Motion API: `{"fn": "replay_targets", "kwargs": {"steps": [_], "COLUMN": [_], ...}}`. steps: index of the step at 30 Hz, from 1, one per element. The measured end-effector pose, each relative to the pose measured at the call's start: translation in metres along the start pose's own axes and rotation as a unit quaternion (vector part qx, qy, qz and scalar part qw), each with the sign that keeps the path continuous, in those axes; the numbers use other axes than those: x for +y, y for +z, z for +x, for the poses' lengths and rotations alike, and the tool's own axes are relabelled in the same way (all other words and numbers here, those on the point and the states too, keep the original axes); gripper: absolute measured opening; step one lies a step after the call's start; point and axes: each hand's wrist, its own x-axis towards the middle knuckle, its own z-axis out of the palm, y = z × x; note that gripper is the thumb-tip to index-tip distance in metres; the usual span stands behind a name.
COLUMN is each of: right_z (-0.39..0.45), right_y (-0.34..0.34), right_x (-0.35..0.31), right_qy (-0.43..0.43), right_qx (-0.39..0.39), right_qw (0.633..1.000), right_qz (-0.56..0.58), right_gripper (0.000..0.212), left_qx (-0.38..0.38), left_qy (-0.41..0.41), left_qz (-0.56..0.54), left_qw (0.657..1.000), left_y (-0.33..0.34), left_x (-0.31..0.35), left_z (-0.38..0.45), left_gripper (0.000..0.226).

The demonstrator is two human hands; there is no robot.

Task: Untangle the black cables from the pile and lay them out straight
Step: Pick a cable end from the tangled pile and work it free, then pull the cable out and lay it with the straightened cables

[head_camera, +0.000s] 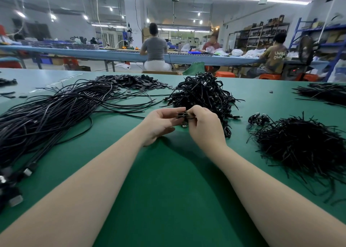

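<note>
A tangled pile of coiled black cables (203,94) sits on the green table (164,181) just beyond my hands. Between my hands is one small coiled black cable bundle (184,115) with a silver plug hanging below it. My left hand (161,124) pinches its left side with thumb and fingertips. My right hand (204,127) grips its right side with curled fingers. A long sheaf of straightened black cables (56,112) lies stretched across the left of the table, plugs toward the near left edge.
A heap of short black twist ties (301,143) lies at the right, with a few coiled cables (259,118) beside it. Flat black strips (131,82) are piled at the back. Another black heap (325,93) lies far right. Several people sit at a far bench.
</note>
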Motion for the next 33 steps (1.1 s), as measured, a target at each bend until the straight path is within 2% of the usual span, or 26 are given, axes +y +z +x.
{"fn": "replay_targets", "kwargs": {"steps": [3, 6, 9, 12, 13, 15, 16, 18, 19, 21, 23, 25, 27, 28, 29, 31, 33], "right_z": [0.001, 0.001, 0.002, -0.002, -0.002, -0.001, 0.002, 0.013, 0.022, 0.051, 0.096, 0.143, 0.169, 0.172, 0.170, 0.159, 0.145], "right_y": [0.002, 0.004, 0.000, 0.000, 0.000, 0.003, 0.003, 0.002, -0.001, -0.009, -0.023, -0.038, -0.046, -0.045, -0.043, -0.031, -0.018], "right_x": [-0.003, -0.003, -0.005, -0.011, -0.012, -0.013, -0.012, -0.013, -0.016, -0.017, -0.008, 0.003, 0.005, 0.004, 0.003, 0.002, 0.004], "right_qy": [-0.015, -0.036, -0.079, -0.136, -0.131, -0.060, -0.002, 0.096, 0.129, 0.178, 0.232, 0.311, 0.392, 0.418, 0.431, 0.427, 0.403], "right_qx": [0.010, 0.003, -0.007, 0.039, 0.038, 0.001, -0.018, 0.008, 0.047, 0.108, 0.134, 0.082, -0.057, -0.100, -0.113, -0.094, -0.076], "right_qw": [1.000, 0.999, 0.994, 0.982, 0.983, 0.994, 0.998, 0.994, 0.987, 0.972, 0.957, 0.927, 0.862, 0.830, 0.805, 0.777, 0.783], "right_qz": [-0.007, -0.029, -0.076, -0.128, -0.125, -0.091, -0.052, 0.048, 0.084, 0.112, 0.115, 0.194, 0.317, 0.356, 0.391, 0.453, 0.468], "right_gripper": [0.018, 0.021, 0.011, 0.011, 0.009, 0.012, 0.015, 0.015, 0.015, 0.016, 0.017, 0.021, 0.036, 0.038, 0.038, 0.041, 0.046], "left_qx": [0.061, 0.049, 0.062, 0.044, 0.037, 0.069, 0.109, 0.156, 0.145, 0.113, 0.107, 0.108, 0.104, 0.099, 0.095, 0.091, 0.092], "left_qy": [0.037, 0.037, -0.012, -0.058, -0.054, -0.003, 0.038, 0.092, 0.097, 0.095, 0.099, 0.102, 0.098, 0.098, 0.099, 0.102, 0.101], "left_qz": [0.017, 0.007, -0.034, -0.101, -0.106, -0.020, 0.088, 0.305, 0.356, 0.404, 0.448, 0.454, 0.446, 0.445, 0.445, 0.444, 0.441], "left_qw": [0.997, 0.998, 0.997, 0.992, 0.992, 0.997, 0.989, 0.935, 0.918, 0.903, 0.882, 0.878, 0.883, 0.884, 0.885, 0.886, 0.887], "left_y": [0.000, 0.004, 0.010, 0.006, 0.002, -0.002, -0.005, -0.009, -0.009, -0.008, -0.007, -0.008, -0.009, -0.010, -0.010, -0.010, -0.011], "left_x": [-0.002, 0.000, 0.004, 0.008, 0.007, 0.002, -0.002, -0.011, -0.015, -0.021, -0.024, -0.025, -0.026, -0.025, -0.025, -0.024, -0.025], "left_z": [0.002, 0.001, 0.003, 0.004, 0.004, 0.003, 0.004, 0.006, 0.007, 0.009, 0.010, 0.012, 0.014, 0.015, 0.015, 0.014, 0.015], "left_gripper": [0.007, 0.016, 0.023, 0.030, 0.028, 0.020, 0.013, 0.004, 0.005, 0.009, 0.015, 0.018, 0.019, 0.019, 0.020, 0.020, 0.020]}}
